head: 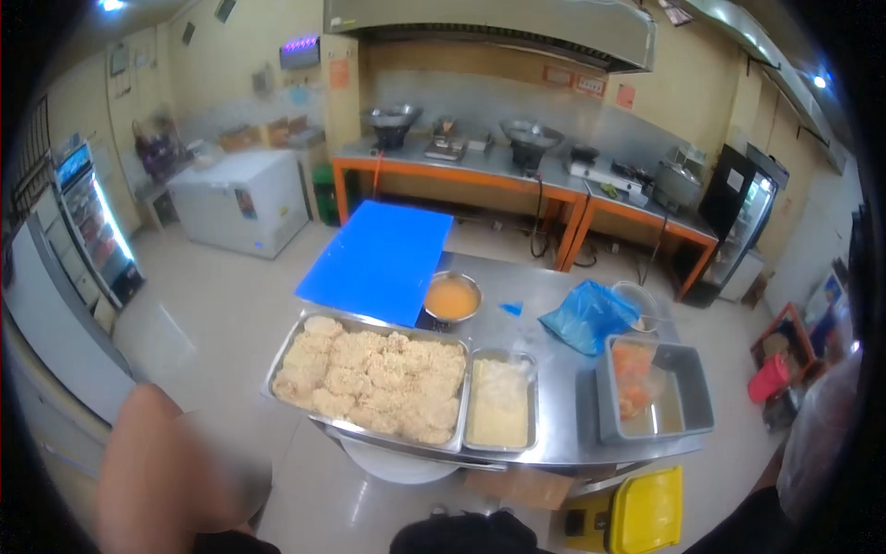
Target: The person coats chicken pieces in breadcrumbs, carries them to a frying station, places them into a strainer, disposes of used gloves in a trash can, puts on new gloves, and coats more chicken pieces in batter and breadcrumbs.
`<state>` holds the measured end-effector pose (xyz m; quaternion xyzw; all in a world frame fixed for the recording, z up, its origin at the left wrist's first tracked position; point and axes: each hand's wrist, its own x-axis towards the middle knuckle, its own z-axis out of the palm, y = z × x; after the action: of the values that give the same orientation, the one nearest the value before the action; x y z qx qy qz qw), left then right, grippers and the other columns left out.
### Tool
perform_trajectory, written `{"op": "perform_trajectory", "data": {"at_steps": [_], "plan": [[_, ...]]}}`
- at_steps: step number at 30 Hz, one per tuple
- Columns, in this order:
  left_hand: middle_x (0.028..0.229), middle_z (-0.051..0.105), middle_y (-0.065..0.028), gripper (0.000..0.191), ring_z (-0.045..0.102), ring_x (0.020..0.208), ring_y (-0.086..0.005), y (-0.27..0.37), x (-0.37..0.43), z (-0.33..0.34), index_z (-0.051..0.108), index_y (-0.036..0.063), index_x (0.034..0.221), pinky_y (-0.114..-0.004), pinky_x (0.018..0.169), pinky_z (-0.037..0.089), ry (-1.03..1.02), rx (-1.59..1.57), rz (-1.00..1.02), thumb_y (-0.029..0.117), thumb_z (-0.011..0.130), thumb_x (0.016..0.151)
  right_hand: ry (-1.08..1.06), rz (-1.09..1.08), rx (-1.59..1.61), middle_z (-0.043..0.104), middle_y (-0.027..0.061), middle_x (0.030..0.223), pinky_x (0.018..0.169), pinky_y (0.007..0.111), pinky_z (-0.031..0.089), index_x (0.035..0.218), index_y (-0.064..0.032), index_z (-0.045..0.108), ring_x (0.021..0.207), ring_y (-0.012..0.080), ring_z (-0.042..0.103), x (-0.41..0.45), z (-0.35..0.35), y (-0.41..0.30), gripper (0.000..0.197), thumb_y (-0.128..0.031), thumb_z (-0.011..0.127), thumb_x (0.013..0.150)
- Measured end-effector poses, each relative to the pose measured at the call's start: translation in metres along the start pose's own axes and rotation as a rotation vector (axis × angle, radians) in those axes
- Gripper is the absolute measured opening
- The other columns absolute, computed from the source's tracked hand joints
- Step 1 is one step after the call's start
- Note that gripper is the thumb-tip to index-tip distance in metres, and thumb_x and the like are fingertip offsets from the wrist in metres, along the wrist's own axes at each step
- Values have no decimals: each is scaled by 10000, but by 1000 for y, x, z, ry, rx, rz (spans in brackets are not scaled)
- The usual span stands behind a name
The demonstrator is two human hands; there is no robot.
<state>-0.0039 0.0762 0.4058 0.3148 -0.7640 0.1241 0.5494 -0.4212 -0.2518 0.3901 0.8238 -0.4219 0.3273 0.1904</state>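
A bare bent arm fills the lower left; its blurred end hides my left hand. At the right edge, clear plastic covers my right hand and forearm, cut off by the frame, apart from the table. Before me, a large steel tray holds several crumb-coated pieces. A smaller steel pan of pale yellow crumbs stands against its right side. Behind them is a metal bowl of orange liquid. A blue board reaches beyond the table's left side.
On the steel table lie a blue plastic bag and a grey tub with orange pieces. A yellow-lidded bin stands below. Behind are a chest freezer and an orange-framed cooking counter.
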Motion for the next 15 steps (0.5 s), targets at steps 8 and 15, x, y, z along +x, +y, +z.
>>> {"op": "perform_trajectory", "data": {"at_steps": [8,15], "plan": [[960,666,-131,429,624,795,-209,-8,-3,10,653,-38,1098,-323,693,488,-11,-58,4,311,488,910,53,-65,-70,679,89,1084,871,366,515,1182,-113,663,976,220,642,-25,-54,-10,260,-196,653,935],[949,671,-123,392,626,783,-202,-19,9,23,662,-32,1100,-316,677,488,-36,-143,12,278,502,922,238,-206,209,681,85,1077,862,363,516,1181,-121,665,966,217,644,-25,-38,-54,252,-192,648,939]]}}
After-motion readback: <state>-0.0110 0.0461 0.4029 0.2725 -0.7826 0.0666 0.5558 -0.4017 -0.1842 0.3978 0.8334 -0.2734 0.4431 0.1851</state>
